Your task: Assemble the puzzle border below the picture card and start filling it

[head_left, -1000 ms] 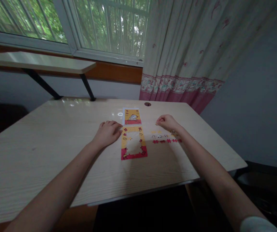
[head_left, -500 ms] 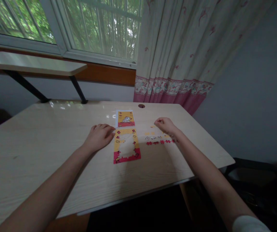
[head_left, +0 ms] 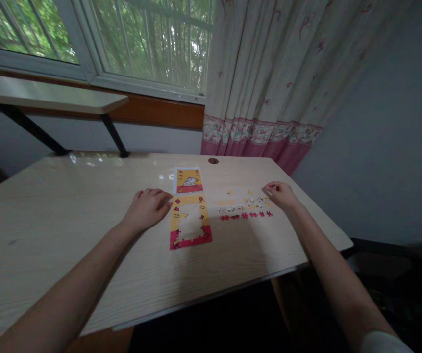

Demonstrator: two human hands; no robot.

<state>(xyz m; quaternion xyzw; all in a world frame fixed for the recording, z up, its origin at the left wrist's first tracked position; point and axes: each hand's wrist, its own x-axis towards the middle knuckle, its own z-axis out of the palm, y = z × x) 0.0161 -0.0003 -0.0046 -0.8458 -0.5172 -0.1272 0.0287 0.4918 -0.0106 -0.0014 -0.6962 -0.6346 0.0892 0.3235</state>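
Observation:
A puzzle frame (head_left: 192,242), yellow above and red below, lies on the table with its middle mostly unfilled. A yellow piece (head_left: 183,215) sits inside its left part. My left hand (head_left: 148,208) rests palm down, fingers stretched, their tips by the frame's upper left corner. Above the frame is a picture card (head_left: 189,181) of a white animal. To the right are rows of loose puzzle pieces, with red pieces (head_left: 245,215) at the front and white pieces (head_left: 232,209) behind. My right hand (head_left: 282,194) is beside the rows' far right end, fingers pinched; whatever they hold is hidden.
The pale wooden table (head_left: 86,196) has a raised shelf (head_left: 49,93) on black legs at the back left. A round cable hole (head_left: 213,161) is near the back edge. Behind are a window and a curtain (head_left: 262,98). A dark chair (head_left: 383,260) stands at the right.
My right hand has moved right, from above the back pieces to the right end of the rows. My left hand stays by the frame. The view has shifted slightly.

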